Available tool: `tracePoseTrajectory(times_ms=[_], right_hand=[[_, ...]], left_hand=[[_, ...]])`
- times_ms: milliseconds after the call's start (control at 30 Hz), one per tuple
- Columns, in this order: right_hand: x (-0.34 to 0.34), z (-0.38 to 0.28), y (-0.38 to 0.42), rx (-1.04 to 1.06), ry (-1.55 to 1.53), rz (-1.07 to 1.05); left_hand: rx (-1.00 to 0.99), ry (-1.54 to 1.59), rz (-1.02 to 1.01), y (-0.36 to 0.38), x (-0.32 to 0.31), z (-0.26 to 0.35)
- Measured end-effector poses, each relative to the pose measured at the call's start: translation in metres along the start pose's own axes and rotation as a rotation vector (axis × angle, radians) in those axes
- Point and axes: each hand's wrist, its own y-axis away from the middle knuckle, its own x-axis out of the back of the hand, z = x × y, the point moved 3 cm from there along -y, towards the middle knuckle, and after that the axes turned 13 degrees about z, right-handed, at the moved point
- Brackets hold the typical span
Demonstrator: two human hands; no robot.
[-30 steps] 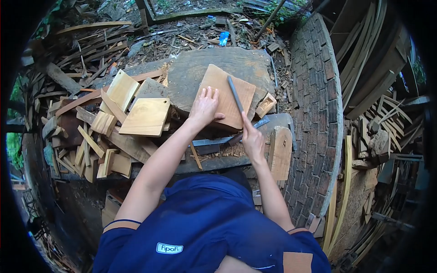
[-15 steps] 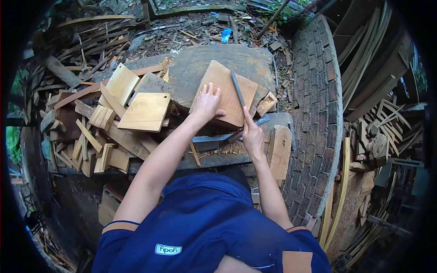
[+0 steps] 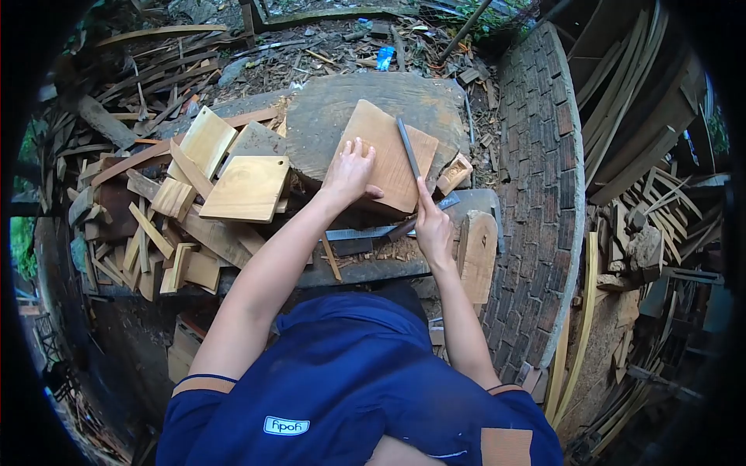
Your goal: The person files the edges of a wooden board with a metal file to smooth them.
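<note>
A reddish-brown wooden board (image 3: pixel 400 175) lies tilted on a broad tree stump (image 3: pixel 318 105). My left hand (image 3: pixel 352 169) presses on the board's left side and holds it, fingers stretched over the face and thumb near the lower edge. In my right hand (image 3: pixel 433 225) is a long dark file (image 3: pixel 407 146), gripped at its near end with the index finger along it. The file crosses the right part of the board, pointing away from me. Its handle is hidden in my palm.
Left of the stump, a pale board with a corner hole (image 3: pixel 245 189) rests on scrap wood (image 3: pixel 175 202). A round-ended wood piece (image 3: pixel 477 256) and a small carved block (image 3: pixel 454 174) are at the right. A low brick wall (image 3: pixel 536 171) runs beyond them.
The file's far tip has shifted slightly right across the board, changing its slant a little. My left hand and the board stay in place.
</note>
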Motion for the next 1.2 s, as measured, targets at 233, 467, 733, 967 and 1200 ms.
tracePoseTrajectory(times_ms=[233,467,733,967,1200], right_hand=[[-0.015,0.017,-0.049,-0.134,0.033,-0.012],[-0.002,0.006,0.003,0.002,0.030,-0.002],[-0.018,0.016,-0.054,-0.073,0.094,0.058],[-0.004,0.011,-0.010,-0.034,0.074,-0.022],[-0.022,0.024,-0.057,-0.110,0.094,0.013]], left_hand=[[0.002,-0.018,-0.010,-0.004,0.002,0.002],[0.009,0.014,0.028,0.000,-0.003,0.000],[0.011,-0.012,0.015,-0.001,-0.003,0.000],[0.019,-0.005,-0.008,-0.002,-0.003,-0.001],[0.001,-0.029,-0.018,-0.003,0.004,0.003]])
